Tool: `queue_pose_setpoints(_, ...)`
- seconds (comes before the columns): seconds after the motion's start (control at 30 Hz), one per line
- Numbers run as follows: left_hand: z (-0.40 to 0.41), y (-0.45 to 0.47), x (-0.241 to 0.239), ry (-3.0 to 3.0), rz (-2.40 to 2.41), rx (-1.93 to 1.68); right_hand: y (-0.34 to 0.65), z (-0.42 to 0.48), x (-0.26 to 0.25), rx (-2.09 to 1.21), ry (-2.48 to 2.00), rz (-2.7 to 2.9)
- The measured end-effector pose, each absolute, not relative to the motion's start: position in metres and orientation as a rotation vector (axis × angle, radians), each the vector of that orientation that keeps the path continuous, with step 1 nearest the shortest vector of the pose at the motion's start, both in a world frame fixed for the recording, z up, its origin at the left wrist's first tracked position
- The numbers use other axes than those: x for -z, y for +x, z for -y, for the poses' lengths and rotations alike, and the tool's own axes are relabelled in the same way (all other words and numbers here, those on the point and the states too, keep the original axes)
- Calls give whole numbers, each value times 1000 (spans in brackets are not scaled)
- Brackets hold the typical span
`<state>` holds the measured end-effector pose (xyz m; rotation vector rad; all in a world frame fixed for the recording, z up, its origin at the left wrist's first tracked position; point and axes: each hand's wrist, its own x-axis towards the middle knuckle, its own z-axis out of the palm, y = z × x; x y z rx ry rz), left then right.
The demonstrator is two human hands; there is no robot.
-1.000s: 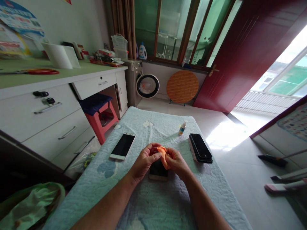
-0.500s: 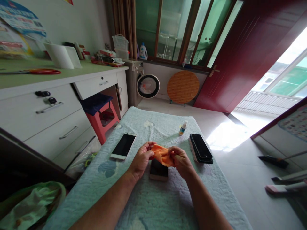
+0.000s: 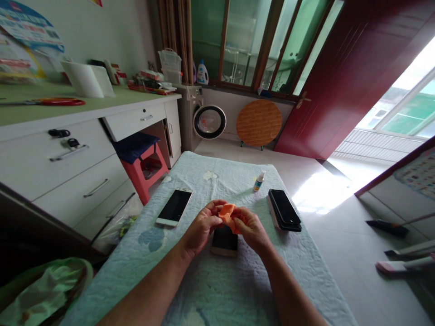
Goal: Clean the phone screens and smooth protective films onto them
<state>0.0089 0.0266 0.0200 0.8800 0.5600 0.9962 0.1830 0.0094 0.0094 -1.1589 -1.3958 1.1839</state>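
An orange cloth [image 3: 228, 214] is bunched up between my two hands. My left hand [image 3: 203, 225] pinches its left side, and my right hand [image 3: 250, 226] grips its right side. Below the cloth a smartphone [image 3: 224, 243] with a dark screen lies on the table; my hands and the cloth hide its far end. To the left lies a white-framed smartphone [image 3: 175, 207], screen up. On the right is a stack of phones [image 3: 284, 210], a black one on top. A small spray bottle [image 3: 259, 181] stands upright beyond my right hand.
A pale green quilted cloth [image 3: 210, 290] covers the table. Left of it are a red stool [image 3: 146, 172] and a white desk [image 3: 61, 149] holding a paper roll [image 3: 89, 80] and red-handled scissors [image 3: 56, 102]. A washing machine [image 3: 190, 113] with its door open stands behind.
My hands have drawn closer together, and the orange cloth is more tightly bunched between them. The phones and the spray bottle have stayed in place.
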Motion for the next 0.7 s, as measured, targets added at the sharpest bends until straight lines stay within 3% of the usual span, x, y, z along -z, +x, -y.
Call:
queue_pose_setpoints(0.37,-10,20,-24,1328,-655,-1002,177,-7,-16,-1520,-985,1129)
queue_pose_setpoints(0.53,-22,12,-17,1449,-1076,-1217,187,-15,-2,-1261,-1126,1106)
queue_pose_setpoints(0.7,-30,8,-12,1486,-1186,-1201,194,-19,-2,-1008,-1129,1233)
